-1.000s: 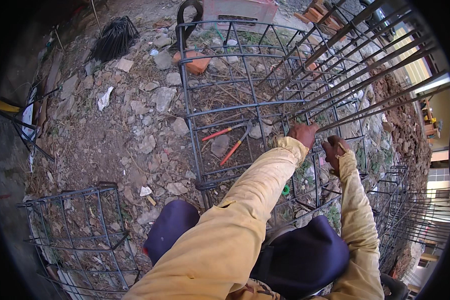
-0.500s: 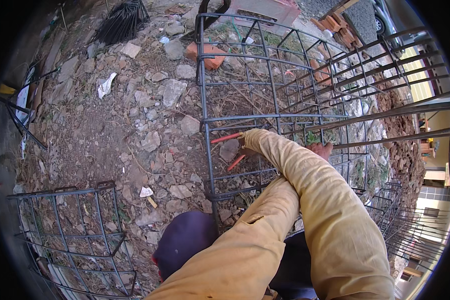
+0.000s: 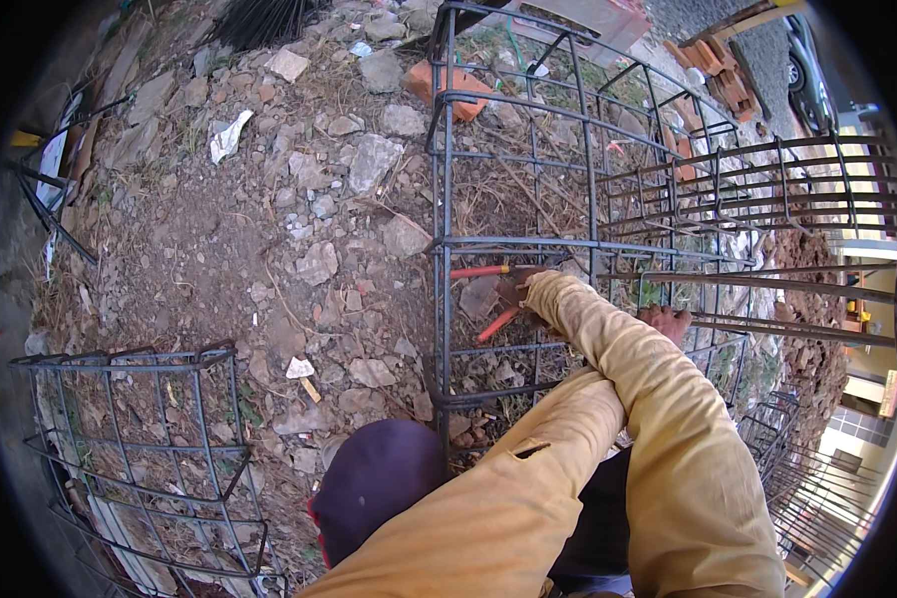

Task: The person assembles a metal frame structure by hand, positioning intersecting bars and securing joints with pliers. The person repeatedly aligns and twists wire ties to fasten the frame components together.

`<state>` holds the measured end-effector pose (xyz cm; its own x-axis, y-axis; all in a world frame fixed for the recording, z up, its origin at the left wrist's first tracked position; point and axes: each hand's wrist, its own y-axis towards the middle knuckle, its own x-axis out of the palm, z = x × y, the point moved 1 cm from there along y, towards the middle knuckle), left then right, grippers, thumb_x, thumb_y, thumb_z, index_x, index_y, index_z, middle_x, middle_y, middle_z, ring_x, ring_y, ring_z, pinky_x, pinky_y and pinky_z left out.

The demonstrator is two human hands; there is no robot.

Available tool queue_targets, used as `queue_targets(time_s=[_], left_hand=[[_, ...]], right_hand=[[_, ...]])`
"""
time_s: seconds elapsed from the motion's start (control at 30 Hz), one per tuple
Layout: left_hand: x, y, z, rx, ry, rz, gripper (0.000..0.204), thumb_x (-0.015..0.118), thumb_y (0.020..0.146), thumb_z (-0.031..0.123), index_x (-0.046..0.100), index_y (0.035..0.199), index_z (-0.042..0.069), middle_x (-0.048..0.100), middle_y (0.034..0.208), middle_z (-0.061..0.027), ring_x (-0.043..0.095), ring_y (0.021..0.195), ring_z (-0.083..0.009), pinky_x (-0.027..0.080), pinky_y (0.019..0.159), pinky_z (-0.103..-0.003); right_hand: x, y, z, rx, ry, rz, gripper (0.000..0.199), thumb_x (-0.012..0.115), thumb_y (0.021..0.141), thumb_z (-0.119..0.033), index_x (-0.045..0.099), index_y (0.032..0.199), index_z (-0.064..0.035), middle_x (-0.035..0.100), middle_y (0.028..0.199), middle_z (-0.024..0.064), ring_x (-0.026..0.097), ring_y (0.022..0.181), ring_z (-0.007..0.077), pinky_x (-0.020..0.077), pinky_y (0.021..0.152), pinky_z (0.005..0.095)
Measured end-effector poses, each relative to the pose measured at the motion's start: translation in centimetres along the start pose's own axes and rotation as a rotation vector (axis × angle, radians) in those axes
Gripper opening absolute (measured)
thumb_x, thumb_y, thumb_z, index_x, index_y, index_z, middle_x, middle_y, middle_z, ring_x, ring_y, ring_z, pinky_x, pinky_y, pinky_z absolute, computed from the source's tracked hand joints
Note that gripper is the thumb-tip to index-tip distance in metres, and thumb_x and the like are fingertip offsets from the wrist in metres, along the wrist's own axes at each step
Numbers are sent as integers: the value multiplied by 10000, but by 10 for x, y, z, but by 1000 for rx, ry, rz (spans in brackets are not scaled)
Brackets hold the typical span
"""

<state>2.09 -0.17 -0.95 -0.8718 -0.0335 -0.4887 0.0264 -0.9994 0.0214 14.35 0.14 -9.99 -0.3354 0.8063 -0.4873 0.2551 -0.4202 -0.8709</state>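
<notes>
My arms, in tan sleeves, cross over a cage of dark steel bars (image 3: 513,241). The right arm lies on top and reaches left, where my right hand (image 3: 521,288) is closed on red-handled pliers (image 3: 497,324). Their two handles stand apart, pointing left inside the cage; the jaws are hidden by the hand and sleeve. From under the right forearm my left hand (image 3: 665,324) comes out on the right. Its fingers are curled at a steel bar (image 3: 767,330) that runs off to the right; the palm side is hidden.
Another bar cage (image 3: 130,361) stands at lower left. Long bars (image 3: 817,199) jut out at right. Bricks (image 3: 723,75) and a car (image 3: 810,80) are at upper right. Broken stones (image 3: 374,164) cover the ground. A dark blue rounded shape (image 3: 384,488) with a red edge sits below.
The view has shifted, so the cage and both hands sit further right and more of the car shows. Both hands keep their places at the cage; the pliers' handles stay apart.
</notes>
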Motion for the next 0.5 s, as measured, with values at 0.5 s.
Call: queue_targets(time_s=[0.5], left_hand=[[15,1,-20,-3,114,147,240,585,849,162,592,1079,93,678,838,-174,690,824,-365,542,698,-486]], right_hand=[[-46,-217,-40,-157,626,-224,464,538,955,-474,704,1034,-47,585,627,3,534,429,89,409,372,222]])
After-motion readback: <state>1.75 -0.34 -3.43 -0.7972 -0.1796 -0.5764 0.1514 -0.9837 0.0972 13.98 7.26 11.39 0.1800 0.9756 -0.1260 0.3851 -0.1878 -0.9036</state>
